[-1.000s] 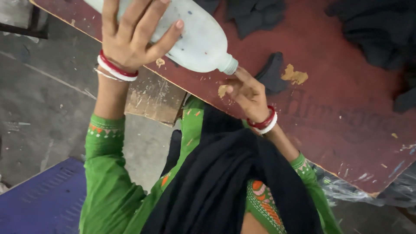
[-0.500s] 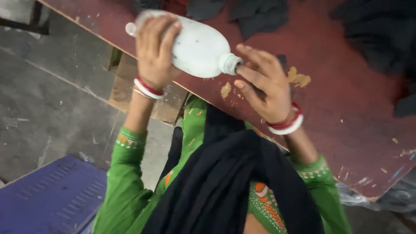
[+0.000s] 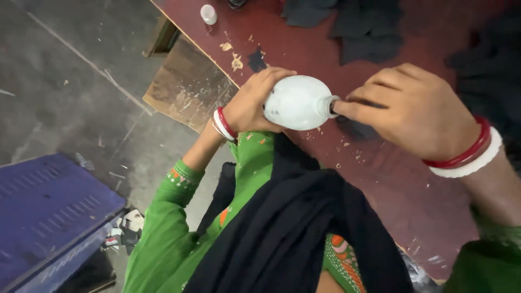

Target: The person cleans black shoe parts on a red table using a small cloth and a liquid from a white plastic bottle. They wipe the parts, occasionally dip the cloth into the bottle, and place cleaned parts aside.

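Left hand [image 3: 254, 103] was what I saw first from the head camera, curled tight around the base of a white plastic bottle [image 3: 298, 102] held sideways over the dark red surface [image 3: 380, 179]. Right hand [image 3: 418, 111] pinched the bottle's neck, fingers closed. A small white cap [image 3: 208, 14] stood well apart.

I have swung the white bottle [image 3: 299, 102] round: a second ago it lay along the table edge [image 3: 380, 179] with its neck toward my right hand [image 3: 412, 111]; now my left hand [image 3: 255, 103] grips its base, closer to my body. My right hand, then flat on the table, has risen to pinch the neck. A small white cap [image 3: 208, 13] has come into view.
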